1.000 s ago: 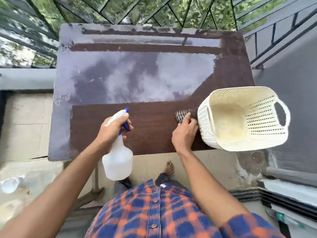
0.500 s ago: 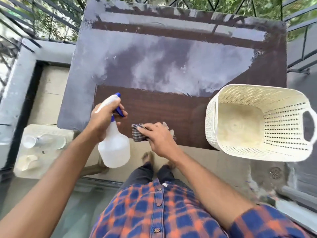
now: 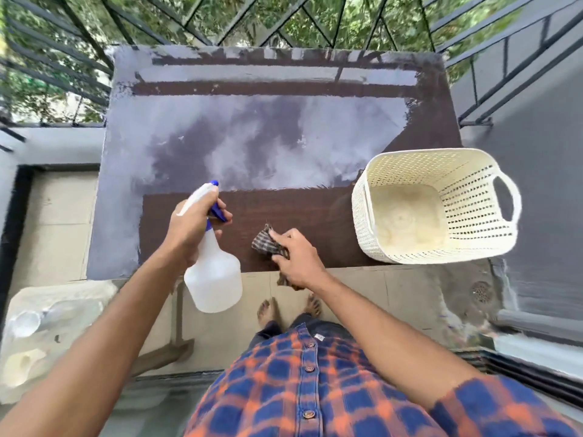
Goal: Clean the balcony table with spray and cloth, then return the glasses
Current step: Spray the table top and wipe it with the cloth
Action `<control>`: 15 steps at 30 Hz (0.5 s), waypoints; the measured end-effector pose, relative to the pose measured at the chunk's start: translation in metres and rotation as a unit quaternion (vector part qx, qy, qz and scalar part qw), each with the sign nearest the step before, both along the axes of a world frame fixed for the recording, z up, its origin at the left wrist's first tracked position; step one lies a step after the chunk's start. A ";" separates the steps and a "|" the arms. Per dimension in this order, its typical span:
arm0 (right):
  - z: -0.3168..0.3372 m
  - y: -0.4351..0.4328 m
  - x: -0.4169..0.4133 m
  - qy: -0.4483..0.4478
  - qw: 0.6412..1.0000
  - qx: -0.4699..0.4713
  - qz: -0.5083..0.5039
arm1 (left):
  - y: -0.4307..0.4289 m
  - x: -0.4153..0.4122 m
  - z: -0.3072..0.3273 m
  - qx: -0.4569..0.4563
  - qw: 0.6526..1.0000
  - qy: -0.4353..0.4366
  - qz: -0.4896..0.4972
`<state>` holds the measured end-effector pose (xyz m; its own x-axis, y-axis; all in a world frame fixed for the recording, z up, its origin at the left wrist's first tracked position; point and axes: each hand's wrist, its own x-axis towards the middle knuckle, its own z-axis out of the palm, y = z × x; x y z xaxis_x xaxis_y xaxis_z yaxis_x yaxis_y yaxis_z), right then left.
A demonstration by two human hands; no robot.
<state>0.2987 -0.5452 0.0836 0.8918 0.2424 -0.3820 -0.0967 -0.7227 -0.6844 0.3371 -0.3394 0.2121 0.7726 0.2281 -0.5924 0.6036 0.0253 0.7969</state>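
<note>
Wiping at counter [image 3: 284, 137] front edge: cloth [image 3: 264, 244] is pinched in rt hand [image 3: 299, 263]; spray bottle [image 3: 214, 279] is gripped in lt hand [image 3: 189, 228], held clear, prob. for re-spray.

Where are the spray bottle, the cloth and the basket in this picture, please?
spray bottle [image 3: 214, 279]: head view, on its clear body.
cloth [image 3: 264, 242]: head view, on its checked fold.
basket [image 3: 362, 222]: head view, on its left outer wall.
</note>
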 end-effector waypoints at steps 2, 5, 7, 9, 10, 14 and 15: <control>0.017 -0.002 -0.001 0.115 0.987 0.070 -0.089 | -0.002 0.009 0.008 -0.002 1.000 -0.016 0.007; 0.058 -0.018 -0.007 0.249 0.894 0.259 -0.268 | -0.006 0.023 0.020 -0.019 0.999 -0.039 0.013; 0.096 -0.038 -0.011 0.275 0.825 0.382 -0.314 | -0.015 0.034 0.032 -0.042 0.997 -0.055 0.018; 0.135 -0.065 -0.012 0.276 0.794 0.448 -0.305 | -0.025 0.044 0.045 -0.074 0.994 -0.075 0.039; 0.153 -0.082 -0.011 0.267 0.790 0.466 -0.295 | -0.032 0.050 0.052 -0.089 0.991 -0.086 0.047; 0.209 -0.159 0.005 0.212 0.792 0.496 -0.288 | -0.075 0.073 0.081 -0.115 0.986 -0.118 0.015; 0.213 -0.179 0.012 0.193 0.802 0.476 -0.304 | -0.090 0.078 0.089 -0.117 0.985 -0.127 0.000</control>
